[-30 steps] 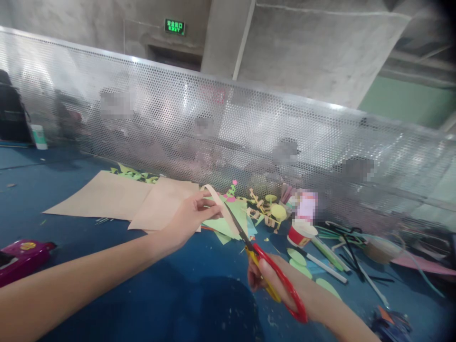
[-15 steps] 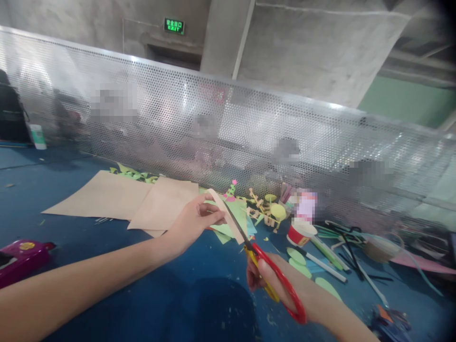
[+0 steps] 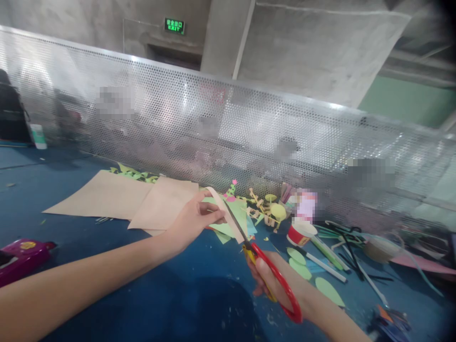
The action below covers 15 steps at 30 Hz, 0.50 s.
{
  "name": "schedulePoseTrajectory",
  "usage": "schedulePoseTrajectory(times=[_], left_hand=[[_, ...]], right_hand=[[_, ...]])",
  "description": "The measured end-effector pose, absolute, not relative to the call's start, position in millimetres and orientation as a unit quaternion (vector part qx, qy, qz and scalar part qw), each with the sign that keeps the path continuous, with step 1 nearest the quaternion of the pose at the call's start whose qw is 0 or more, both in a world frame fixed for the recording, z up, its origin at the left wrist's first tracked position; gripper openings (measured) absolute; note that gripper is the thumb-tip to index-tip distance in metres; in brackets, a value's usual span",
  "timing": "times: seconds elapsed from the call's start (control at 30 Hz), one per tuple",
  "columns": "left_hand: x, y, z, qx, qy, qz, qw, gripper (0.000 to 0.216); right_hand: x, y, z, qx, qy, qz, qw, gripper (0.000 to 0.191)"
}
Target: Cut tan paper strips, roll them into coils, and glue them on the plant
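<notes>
My left hand (image 3: pixel 194 214) pinches a narrow beige paper strip (image 3: pixel 235 229) between thumb and fingers, above the blue table. In my right hand (image 3: pixel 265 275) is a pair of scissors (image 3: pixel 283 280) with one red and one yellow handle. Their dark blades lie along the strip and point up toward my left fingertips; the handles are nearly closed. Behind my left hand lie beige paper sheets (image 3: pixel 164 199) and light green paper (image 3: pixel 240 211).
A perforated metal screen (image 3: pixel 171 118) bounds the table's far side. At left sits a purple tool (image 3: pixel 26 256). To the right are a red-and-white paper cup (image 3: pixel 301 233), green paper leaves (image 3: pixel 329 290), a white marker (image 3: pixel 326 267) and black pipe cleaners (image 3: pixel 356 256).
The scissors' handles have drawn closer together as my right hand closes. My left hand and the paper strip stay almost in place.
</notes>
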<state>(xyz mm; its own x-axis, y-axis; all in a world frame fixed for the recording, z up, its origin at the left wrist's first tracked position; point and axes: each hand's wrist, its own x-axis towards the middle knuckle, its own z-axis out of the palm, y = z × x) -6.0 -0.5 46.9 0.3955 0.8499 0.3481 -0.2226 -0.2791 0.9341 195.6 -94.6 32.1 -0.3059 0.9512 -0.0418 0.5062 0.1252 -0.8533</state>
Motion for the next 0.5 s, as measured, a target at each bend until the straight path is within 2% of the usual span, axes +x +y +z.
schedulePoseTrajectory(times=[0.5], left_hand=[[-7.1,2.6,47.0,0.629,0.247,0.488,0.552,0.037]], right_hand=[[197.2,-88.4,21.4,-0.539,-0.702,0.372,0.279,0.046]])
